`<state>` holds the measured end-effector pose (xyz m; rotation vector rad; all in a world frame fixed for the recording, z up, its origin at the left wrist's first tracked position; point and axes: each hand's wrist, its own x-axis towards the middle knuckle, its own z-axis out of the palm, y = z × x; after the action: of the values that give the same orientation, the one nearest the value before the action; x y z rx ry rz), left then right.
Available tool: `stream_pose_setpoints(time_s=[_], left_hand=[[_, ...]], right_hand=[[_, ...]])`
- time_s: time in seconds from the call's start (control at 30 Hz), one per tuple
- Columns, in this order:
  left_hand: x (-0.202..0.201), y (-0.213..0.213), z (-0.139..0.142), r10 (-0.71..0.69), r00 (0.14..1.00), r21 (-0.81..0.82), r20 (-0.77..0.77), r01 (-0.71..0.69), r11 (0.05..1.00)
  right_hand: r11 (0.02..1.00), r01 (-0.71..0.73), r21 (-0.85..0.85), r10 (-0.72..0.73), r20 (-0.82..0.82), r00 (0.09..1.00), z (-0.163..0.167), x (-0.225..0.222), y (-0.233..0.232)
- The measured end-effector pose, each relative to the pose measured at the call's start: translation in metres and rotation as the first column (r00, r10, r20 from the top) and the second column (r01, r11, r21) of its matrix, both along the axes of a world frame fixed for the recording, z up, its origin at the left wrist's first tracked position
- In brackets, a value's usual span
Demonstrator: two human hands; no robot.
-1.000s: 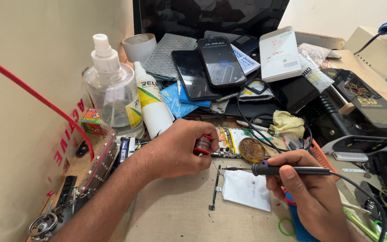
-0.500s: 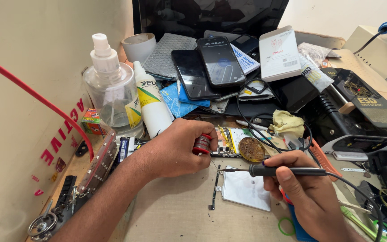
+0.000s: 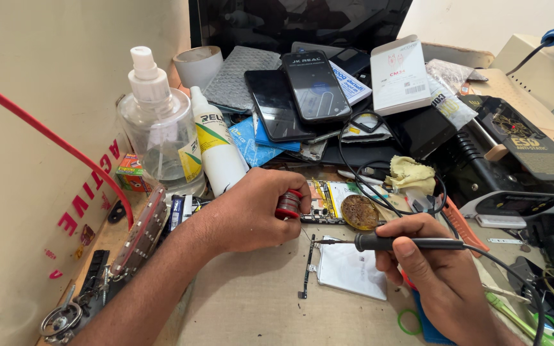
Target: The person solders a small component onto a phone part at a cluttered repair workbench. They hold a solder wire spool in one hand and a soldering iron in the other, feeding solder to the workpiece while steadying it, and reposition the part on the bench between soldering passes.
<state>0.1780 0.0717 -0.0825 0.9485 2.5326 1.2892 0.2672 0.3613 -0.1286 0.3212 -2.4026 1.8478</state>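
The desk (image 3: 251, 307) is crowded at the back and along the left wall, and the person works on the one bare patch of brown surface near its front edge, likely because it is the only flat room left. Behind that patch two dark phones (image 3: 299, 93) lie face up on a heap of pouches and boxes, pushed out of the way but within reach. On the left, a clear pump bottle (image 3: 155, 131) and a white squeeze bottle (image 3: 216, 147) stand upright beside each other, close to the work.

The left hand (image 3: 248, 211) is curled shut around a small red solder spool (image 3: 288, 205), resting on the desk so the wire can feed steadily toward the joint. The right hand (image 3: 437, 275) holds a black soldering iron (image 3: 399, 243) in a pen-like grip, fingers closed round the handle, tip pointing left and low. That tip sits at the upper end of a thin dark strip part (image 3: 308, 272), which lies flat beside a white rectangular piece (image 3: 351, 272). Just behind, a round tin of brownish flux (image 3: 359, 211) sits near the tip, handy for dipping.
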Motion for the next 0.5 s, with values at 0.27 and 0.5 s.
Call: stream_pose_setpoints(time_s=[0.27, 0.5], left_hand=[[-0.0003, -0.0002, -0.0019, 0.0, 1.0, 0.0, 0.009, 0.0, 1.0], [0.0008, -0.0005, 0.0015, 0.006, 1.0, -0.003, 0.011, -0.006, 1.0]], right_hand=[[1.0, -0.014, 0.003, 0.014, -0.007, 1.0, -0.0003, 0.0006, 0.0006], [1.0, 0.009, 0.002, -0.009, 0.016, 1.0, 0.0028, 0.0018, 0.0006]])
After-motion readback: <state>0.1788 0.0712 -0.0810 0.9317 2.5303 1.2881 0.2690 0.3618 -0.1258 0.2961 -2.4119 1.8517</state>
